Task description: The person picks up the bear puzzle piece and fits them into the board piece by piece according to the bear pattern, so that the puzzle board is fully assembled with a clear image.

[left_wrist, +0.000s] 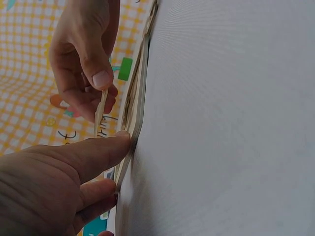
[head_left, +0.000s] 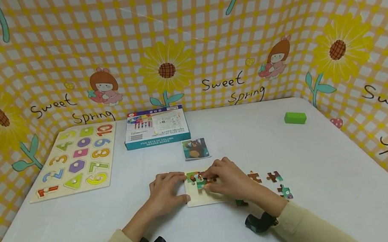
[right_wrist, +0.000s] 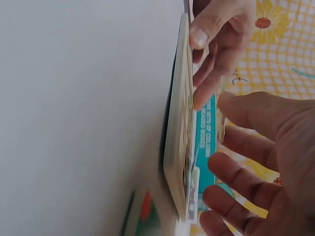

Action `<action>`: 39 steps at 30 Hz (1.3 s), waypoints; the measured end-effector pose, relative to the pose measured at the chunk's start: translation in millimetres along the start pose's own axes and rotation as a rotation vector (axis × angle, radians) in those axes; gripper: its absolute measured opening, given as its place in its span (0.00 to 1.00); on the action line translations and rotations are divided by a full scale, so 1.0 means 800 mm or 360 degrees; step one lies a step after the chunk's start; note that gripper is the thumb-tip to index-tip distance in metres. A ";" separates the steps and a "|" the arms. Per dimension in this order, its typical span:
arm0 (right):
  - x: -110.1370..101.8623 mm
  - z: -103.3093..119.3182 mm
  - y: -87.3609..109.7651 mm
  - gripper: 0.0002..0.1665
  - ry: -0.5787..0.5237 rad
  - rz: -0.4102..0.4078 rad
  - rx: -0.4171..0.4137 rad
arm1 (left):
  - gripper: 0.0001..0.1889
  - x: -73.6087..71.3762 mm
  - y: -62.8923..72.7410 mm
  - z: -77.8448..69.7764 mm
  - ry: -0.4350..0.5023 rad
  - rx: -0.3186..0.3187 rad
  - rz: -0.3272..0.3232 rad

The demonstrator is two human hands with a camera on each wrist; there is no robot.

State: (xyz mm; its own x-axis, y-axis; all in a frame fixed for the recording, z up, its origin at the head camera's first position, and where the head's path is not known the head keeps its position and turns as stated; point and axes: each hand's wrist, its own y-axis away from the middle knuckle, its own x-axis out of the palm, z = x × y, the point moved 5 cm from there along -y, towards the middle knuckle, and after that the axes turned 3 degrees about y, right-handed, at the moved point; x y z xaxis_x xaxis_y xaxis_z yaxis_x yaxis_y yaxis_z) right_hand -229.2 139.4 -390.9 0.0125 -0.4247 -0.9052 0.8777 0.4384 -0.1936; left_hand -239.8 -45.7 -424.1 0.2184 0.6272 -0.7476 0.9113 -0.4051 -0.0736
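Note:
At the centre in the head view lies a shallow wooden puzzle board (head_left: 202,200), with bear-picture pieces (head_left: 191,177) along its far left part. My left hand (head_left: 167,192) rests against the board's left side, thumb near the front and fingertips at the far left corner. Over the board, my right hand (head_left: 228,180) pinches a jigsaw piece (head_left: 201,184) between thumb and fingers. The left wrist view shows that jigsaw piece (left_wrist: 100,113) edge-on, tilted and raised above the board. My right palm hides part of the board.
Several loose jigsaw pieces (head_left: 275,177) lie right of the board, one partly under my right forearm. Behind it are a bear picture card (head_left: 196,149) and a boxed toy set (head_left: 157,134). A number board (head_left: 76,161) lies far left, a green block (head_left: 295,118) far right.

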 end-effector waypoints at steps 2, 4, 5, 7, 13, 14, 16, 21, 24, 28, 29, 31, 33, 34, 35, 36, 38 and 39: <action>0.003 0.002 -0.004 0.15 0.0005 0.0004 -0.0002 | 0.27 -0.001 -0.001 0.000 -0.0003 -0.0001 0.0000; 0.005 0.005 -0.007 0.15 0.0018 0.0008 -0.0004 | 0.27 -0.001 -0.001 0.000 -0.0005 -0.0002 -0.0001; 0.006 0.007 -0.008 0.15 0.0027 0.0012 -0.0006 | 0.27 -0.001 -0.001 0.001 -0.0004 -0.0002 -0.0003; 0.008 0.010 -0.010 0.14 0.0044 0.0016 -0.0010 | 0.27 0.000 -0.001 0.001 -0.0004 -0.0004 -0.0001; 0.014 0.016 -0.016 0.14 0.0061 0.0024 -0.0016 | 0.27 -0.001 0.000 0.001 0.0010 -0.0006 0.0006; 0.015 0.016 -0.017 0.14 0.0069 0.0027 -0.0018 | 0.27 -0.001 0.000 0.001 0.0008 -0.0005 0.0007; 0.017 0.017 -0.018 0.14 0.0091 0.0035 -0.0022 | 0.27 -0.001 0.000 0.001 0.0005 -0.0001 0.0004; 0.020 0.019 -0.022 0.16 0.0135 0.0057 -0.0029 | 0.27 -0.001 0.000 0.000 0.0002 0.0006 -0.0002; 0.021 0.019 -0.023 0.16 0.0142 0.0074 -0.0031 | 0.27 -0.002 0.001 -0.002 0.0013 0.0012 0.0000; 0.022 0.020 -0.023 0.16 0.0158 0.0084 -0.0038 | 0.27 -0.003 0.002 -0.003 0.0015 0.0010 -0.0001; 0.021 0.020 -0.023 0.16 0.0163 0.0085 -0.0040 | 0.27 -0.003 0.002 -0.003 0.0014 0.0009 -0.0002; 0.021 0.021 -0.024 0.16 0.0173 0.0084 -0.0043 | 0.27 -0.003 0.002 -0.003 0.0014 0.0008 -0.0003; 0.021 0.020 -0.024 0.16 0.0175 0.0086 -0.0040 | 0.27 -0.003 0.001 -0.003 0.0016 0.0009 -0.0005; 0.021 0.020 -0.024 0.16 0.0178 0.0088 -0.0039 | 0.27 -0.003 0.001 -0.003 0.0016 0.0011 -0.0005; 0.021 0.020 -0.024 0.16 0.0178 0.0089 -0.0038 | 0.27 -0.003 0.001 -0.003 0.0018 0.0010 -0.0005; 0.021 0.020 -0.024 0.16 0.0179 0.0091 -0.0037 | 0.27 -0.003 0.001 -0.003 0.0019 0.0011 -0.0005; 0.022 0.020 -0.024 0.16 0.0175 0.0096 -0.0031 | 0.27 -0.003 0.001 -0.004 0.0017 0.0008 -0.0005; 0.022 0.019 -0.024 0.16 0.0173 0.0099 -0.0028 | 0.27 -0.004 0.001 -0.004 0.0016 0.0004 -0.0003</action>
State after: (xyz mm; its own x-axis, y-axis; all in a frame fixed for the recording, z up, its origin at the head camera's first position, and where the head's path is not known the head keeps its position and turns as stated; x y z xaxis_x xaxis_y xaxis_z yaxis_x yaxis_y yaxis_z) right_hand -238.2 111.4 -397.0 0.0137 -0.3080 -0.9513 0.8682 0.4757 -0.1415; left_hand -238.8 -45.5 -419.8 0.2200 0.6347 -0.7408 0.9108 -0.4056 -0.0771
